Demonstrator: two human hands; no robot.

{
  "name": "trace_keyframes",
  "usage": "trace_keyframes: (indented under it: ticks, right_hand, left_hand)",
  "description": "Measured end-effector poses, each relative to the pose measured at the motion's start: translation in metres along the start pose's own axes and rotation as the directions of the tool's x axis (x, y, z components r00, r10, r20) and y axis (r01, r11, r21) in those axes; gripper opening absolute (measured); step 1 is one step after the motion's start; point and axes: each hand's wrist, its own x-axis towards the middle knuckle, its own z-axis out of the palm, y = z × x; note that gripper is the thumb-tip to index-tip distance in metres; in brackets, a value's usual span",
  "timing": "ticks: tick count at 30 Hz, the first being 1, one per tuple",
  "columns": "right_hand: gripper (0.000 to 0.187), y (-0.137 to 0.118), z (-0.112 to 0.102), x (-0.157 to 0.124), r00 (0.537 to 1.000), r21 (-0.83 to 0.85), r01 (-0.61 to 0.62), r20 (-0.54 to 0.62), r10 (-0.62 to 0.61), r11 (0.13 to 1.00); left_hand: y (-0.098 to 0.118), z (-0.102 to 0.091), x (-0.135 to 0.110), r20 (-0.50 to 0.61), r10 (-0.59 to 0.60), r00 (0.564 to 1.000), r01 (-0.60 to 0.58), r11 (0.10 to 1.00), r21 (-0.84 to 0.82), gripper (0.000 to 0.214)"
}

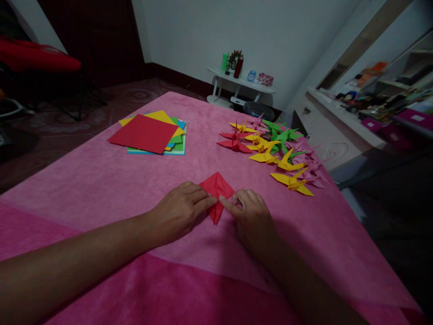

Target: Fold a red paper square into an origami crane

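A red origami paper, folded into a diamond with creases down its middle, lies flat on the pink cloth in front of me. My left hand rests along its left side, thumb pressed on the paper near the centre and fingers curled over the edge. From the right, my right hand pinches the other edge, its thumb also on the paper close to the left thumb. The lower point of the diamond shows between the hands. Parts of both side corners are hidden under the fingers.
A stack of coloured paper sheets with a red sheet on top lies at the back left. Several folded cranes, among them a yellow crane, stand at the right. Beyond the table are a white shelf and a dresser.
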Motion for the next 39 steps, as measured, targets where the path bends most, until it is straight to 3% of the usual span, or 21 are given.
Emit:
trace_keyframes:
  ticks: [6, 12, 24, 35, 39]
  right_hand:
    - [0.036, -0.0009, -0.0009, 0.0011, 0.999, 0.034, -0.028, -0.017, 0.029, 0.999]
    - [0.038, -0.0038, 0.0008, -0.0007, 0.997, -0.043, 0.012, -0.071, -0.015, 0.999]
    - [0.047, -0.0037, 0.0001, -0.0016, 0.995, -0.052, -0.027, 0.095, 0.032, 0.998]
    - [0.057, -0.0018, -0.0034, -0.0011, 0.991, 0.052, -0.112, 0.084, 0.107, 0.992]
    - [0.058, 0.0003, -0.0034, -0.0001, 0.989, 0.058, -0.129, 0.081, 0.124, 0.990]
  left_hand:
    - [0.0015, -0.0018, 0.0038, 0.037, -0.008, 0.999, 0.006, 0.999, 0.051, 0.027]
    - [0.0016, -0.0037, 0.0059, 0.053, 0.020, 0.998, -0.025, 0.996, 0.080, 0.028]
    - [-0.0041, 0.0030, 0.0056, -0.022, 0.094, 0.995, -0.095, 0.995, -0.023, 0.031]
    - [-0.0034, 0.0015, 0.0059, 0.051, 0.037, 0.998, -0.031, 0.993, -0.110, 0.027]
    - [-0.0045, 0.0038, 0.0067, 0.070, -0.003, 0.998, 0.014, 0.987, -0.159, 0.035]
